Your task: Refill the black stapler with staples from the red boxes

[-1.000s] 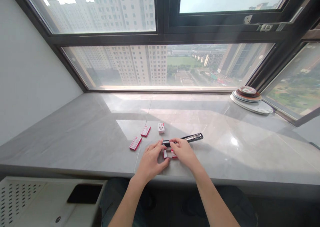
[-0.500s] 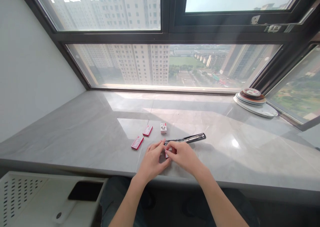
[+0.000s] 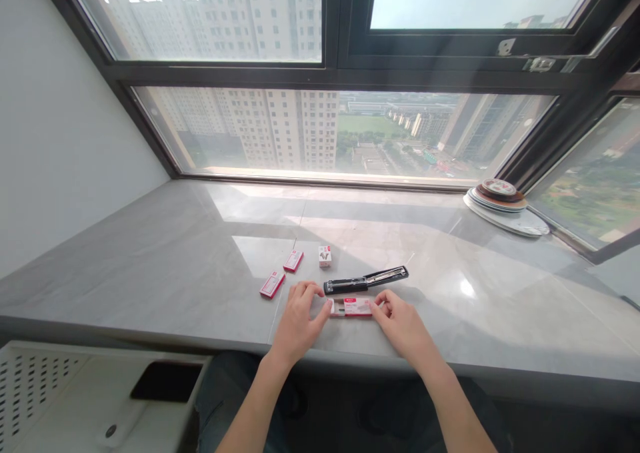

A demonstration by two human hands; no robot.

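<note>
A small red-and-white staple box [image 3: 351, 306] lies on the grey stone sill [image 3: 150, 266], pulled apart lengthwise. My left hand [image 3: 299, 321] pinches its left end and my right hand [image 3: 404, 322] pinches its right end. Just behind the box lies a black stapler [image 3: 365, 280], flipped wide so its metal rail shows. Two flat red boxes [image 3: 272, 284] [image 3: 293, 260] and one upright white box [image 3: 325, 256] sit to the left and behind.
A stack of round plates [image 3: 503, 203] rests at the sill's far right corner by the window frame. Below the sill at lower left is a white perforated unit [image 3: 60, 400] with a dark slot. A white wall closes the left side.
My hands were together over the box by the stapler. They have drawn apart sideways, the right hand moving right, and the box now shows stretched out between them.
</note>
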